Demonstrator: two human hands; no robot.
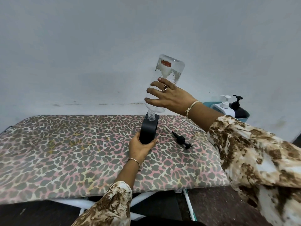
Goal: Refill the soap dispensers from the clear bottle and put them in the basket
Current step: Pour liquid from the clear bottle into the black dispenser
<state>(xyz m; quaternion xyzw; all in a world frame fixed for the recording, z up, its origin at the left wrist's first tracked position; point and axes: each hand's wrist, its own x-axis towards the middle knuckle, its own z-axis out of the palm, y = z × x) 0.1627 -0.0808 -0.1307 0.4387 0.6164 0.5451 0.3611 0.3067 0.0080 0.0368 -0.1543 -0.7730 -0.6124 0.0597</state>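
Item count, quick tally:
3 soap dispensers: 1 black [149,130] on counter [65,152], 1 white [224,107] + 1 black [237,106] in 1 basket [244,115]. 1 clear bottle [162,85], 1 loose pump [180,139], 2 hands.

Glossy clear plastic bottle [164,88], matt black dispenser [149,130], leopard-print cloth cover [65,152].

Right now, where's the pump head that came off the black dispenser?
Head view: the black pump head lies flat on the leopard-print cover, just right of the black dispenser held by the left hand.
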